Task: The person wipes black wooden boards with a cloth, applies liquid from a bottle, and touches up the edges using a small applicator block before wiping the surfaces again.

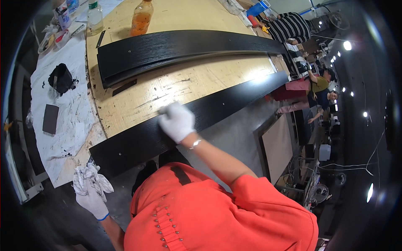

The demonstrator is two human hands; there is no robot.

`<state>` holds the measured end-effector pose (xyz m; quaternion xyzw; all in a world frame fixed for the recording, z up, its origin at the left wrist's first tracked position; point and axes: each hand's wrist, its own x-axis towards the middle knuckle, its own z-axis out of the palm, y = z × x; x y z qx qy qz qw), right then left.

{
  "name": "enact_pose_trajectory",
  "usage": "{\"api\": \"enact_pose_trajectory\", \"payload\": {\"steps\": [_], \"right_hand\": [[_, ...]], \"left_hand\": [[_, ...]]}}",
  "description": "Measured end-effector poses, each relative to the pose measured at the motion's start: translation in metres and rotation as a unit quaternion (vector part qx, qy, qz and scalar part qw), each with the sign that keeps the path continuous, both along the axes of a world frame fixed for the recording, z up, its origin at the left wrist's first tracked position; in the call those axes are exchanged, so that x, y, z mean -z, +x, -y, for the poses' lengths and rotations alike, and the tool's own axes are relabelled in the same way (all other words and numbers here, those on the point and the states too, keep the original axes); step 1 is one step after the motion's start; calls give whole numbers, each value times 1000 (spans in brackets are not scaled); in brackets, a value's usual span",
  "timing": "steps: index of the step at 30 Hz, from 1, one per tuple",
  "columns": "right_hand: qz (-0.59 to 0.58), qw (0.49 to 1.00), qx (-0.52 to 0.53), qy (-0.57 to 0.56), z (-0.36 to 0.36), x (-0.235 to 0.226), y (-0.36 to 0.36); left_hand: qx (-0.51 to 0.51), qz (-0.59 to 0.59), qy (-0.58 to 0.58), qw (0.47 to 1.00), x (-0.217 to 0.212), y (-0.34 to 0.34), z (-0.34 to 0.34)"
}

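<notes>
A long black board [211,109] with visible wood grain and small holes lies along the near edge of the table. My right hand [178,122], in a white glove, rests on the board's upper face around its middle. Its fingers are curled and a little blurred at the tips; whatever they hold is hidden. To the left, past the board's near end, my left hand [91,200] wears a white glove with a blue hem. That hand grips a crumpled white rag [90,178].
Behind lies a stack of black boards [167,47]. Bottles of orange [141,19] and pale liquid [95,19] stand at the back. On the stained white sheet [69,125] at left are a black-smeared container [62,78] and a dark rectangular pad [50,119]. Several people work at right.
</notes>
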<state>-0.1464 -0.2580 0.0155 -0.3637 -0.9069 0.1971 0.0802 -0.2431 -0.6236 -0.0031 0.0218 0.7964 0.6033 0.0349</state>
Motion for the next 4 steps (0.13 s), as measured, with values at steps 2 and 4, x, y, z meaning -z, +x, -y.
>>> {"api": "enact_pose_trajectory", "payload": {"steps": [2, 4], "right_hand": [[-21, 994, 104, 14, -24, -8, 20], [-97, 995, -8, 24, -6, 5, 6]], "left_hand": [[12, 50, 27, 998, -12, -7, -13], [10, 63, 13, 998, -14, -12, -22]]}}
